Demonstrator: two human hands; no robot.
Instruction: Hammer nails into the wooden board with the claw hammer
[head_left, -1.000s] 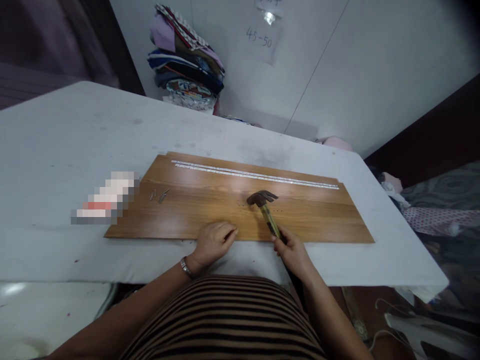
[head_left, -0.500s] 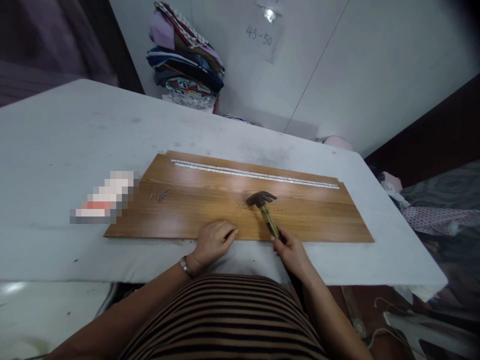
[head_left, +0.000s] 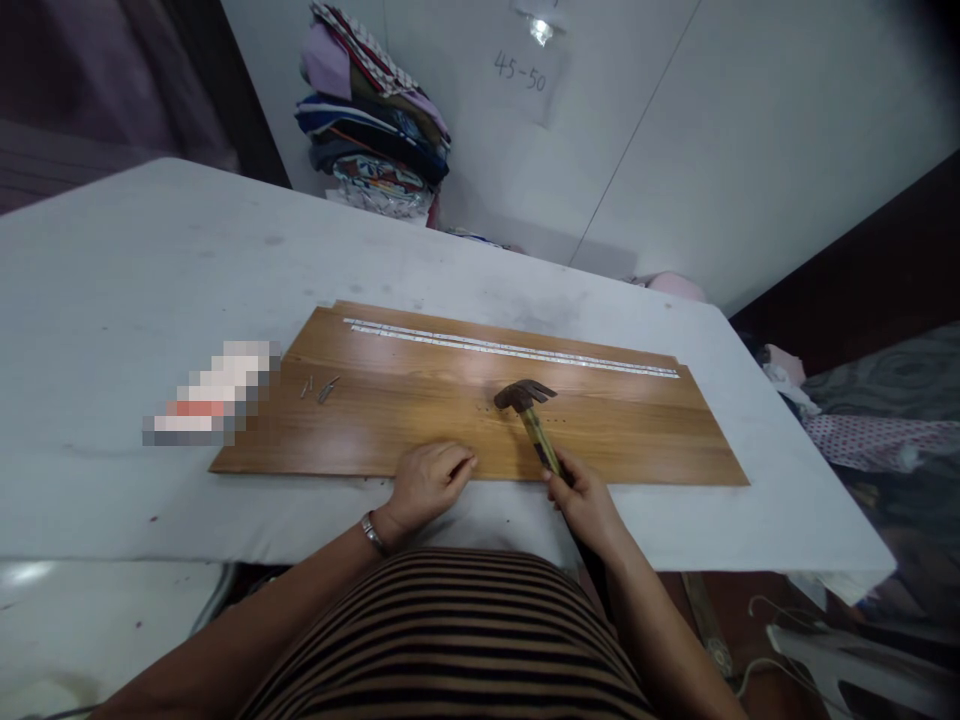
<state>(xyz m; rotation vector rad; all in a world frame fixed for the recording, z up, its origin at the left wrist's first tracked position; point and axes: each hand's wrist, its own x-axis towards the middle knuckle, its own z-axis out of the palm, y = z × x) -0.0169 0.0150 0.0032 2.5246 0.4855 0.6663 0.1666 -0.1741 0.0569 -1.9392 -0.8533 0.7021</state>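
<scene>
A claw hammer (head_left: 543, 445) with a rusty head and yellowish handle is gripped in my right hand (head_left: 589, 500). Its head is over the middle of a wooden board (head_left: 420, 385), near a row of small dark marks. My left hand (head_left: 429, 478) rests at the board's near edge with fingers curled in; whether anything is inside them cannot be seen. Several nails (head_left: 328, 390) lie loose on the left part of the board. Two white strips with printed marks (head_left: 510, 348) run along its far side.
The board lies on a table with a white cloth (head_left: 135, 300). A pixelated item (head_left: 214, 395) is beside the board's left end. Folded clothes (head_left: 375, 120) are stacked against the wall behind. Dotted fabric (head_left: 870, 440) hangs off to the right, and a white stool (head_left: 832, 670) stands below.
</scene>
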